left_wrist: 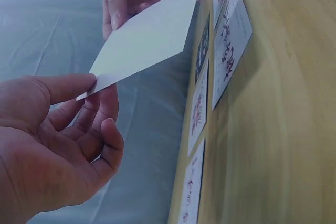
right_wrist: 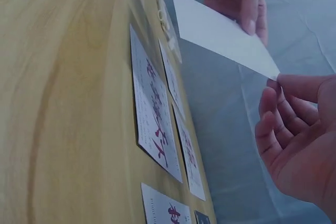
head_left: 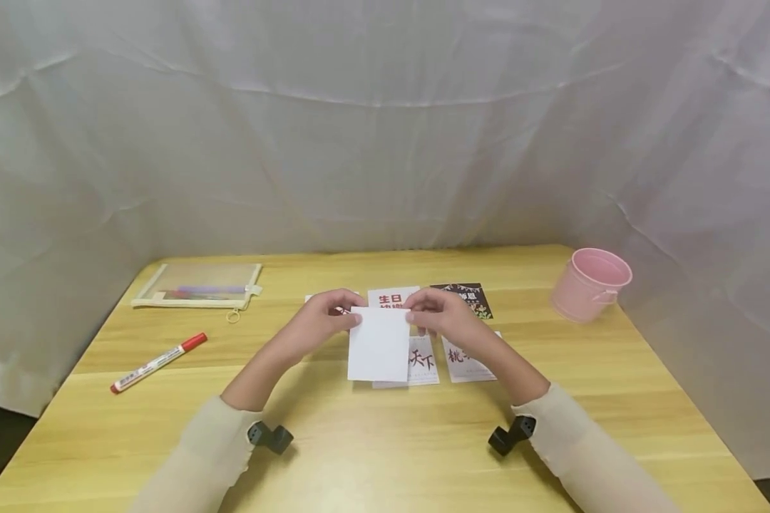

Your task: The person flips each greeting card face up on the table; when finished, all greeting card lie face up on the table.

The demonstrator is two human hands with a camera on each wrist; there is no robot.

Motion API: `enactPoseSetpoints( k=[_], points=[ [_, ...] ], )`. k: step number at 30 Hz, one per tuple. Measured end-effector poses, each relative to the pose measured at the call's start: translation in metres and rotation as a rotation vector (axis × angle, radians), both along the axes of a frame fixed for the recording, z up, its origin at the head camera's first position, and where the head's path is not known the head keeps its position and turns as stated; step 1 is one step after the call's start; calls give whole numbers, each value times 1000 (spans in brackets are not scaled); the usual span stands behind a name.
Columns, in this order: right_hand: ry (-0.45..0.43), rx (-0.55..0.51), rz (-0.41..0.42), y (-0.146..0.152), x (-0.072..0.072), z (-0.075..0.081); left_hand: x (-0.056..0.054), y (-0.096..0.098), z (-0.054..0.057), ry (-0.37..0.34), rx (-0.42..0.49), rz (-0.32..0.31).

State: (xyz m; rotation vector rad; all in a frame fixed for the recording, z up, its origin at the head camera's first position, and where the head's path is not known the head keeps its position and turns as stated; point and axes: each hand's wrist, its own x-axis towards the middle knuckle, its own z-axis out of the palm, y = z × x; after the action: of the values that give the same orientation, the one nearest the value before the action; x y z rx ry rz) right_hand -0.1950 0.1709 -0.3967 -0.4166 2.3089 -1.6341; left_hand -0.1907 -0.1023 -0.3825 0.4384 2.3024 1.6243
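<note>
Both hands hold a plain white card point(head_left: 378, 348) by its two upper corners, raised above the table. My left hand point(head_left: 321, 324) pinches one corner between thumb and fingers; the left wrist view shows the thumb on top of the card's edge. At the opposite corner, my right hand point(head_left: 449, 320) pinches likewise, its other fingers loosely bent in the right wrist view. Beneath lie several printed cards: one with red lettering point(head_left: 394, 293), a dark one point(head_left: 481, 303), and two pale ones with brush-style characters, a middle card point(head_left: 425, 362) and a right card point(head_left: 467, 363). Another is mostly hidden behind the left hand.
A red-capped marker point(head_left: 158, 363) lies at the left of the wooden table point(head_left: 385, 456). Behind it is a zippered mesh pouch point(head_left: 199, 278) with pens inside. A pink bucket point(head_left: 580, 292) stands at the back right. Pale cloth point(head_left: 372, 157) hangs around the table.
</note>
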Motion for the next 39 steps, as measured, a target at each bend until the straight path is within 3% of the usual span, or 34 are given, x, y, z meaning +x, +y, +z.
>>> enactPoseSetpoints(
  k=[10, 18, 24, 32, 39],
  points=[
    [58, 3, 157, 10, 0, 0, 0, 3, -9, -72, 6, 28],
    [88, -30, 198, 9, 4, 4, 2, 5, -11, -98, 53, 19],
    [92, -114, 120, 7, 4, 3, 4, 4, -9, -97, 50, 17],
    [114, -179, -10, 10, -1, 5, 11, -7, 11, 45, -14, 43],
    [92, -167, -107, 9, -3, 4, 13, -8, 16, 65, 56, -36]
  ],
)
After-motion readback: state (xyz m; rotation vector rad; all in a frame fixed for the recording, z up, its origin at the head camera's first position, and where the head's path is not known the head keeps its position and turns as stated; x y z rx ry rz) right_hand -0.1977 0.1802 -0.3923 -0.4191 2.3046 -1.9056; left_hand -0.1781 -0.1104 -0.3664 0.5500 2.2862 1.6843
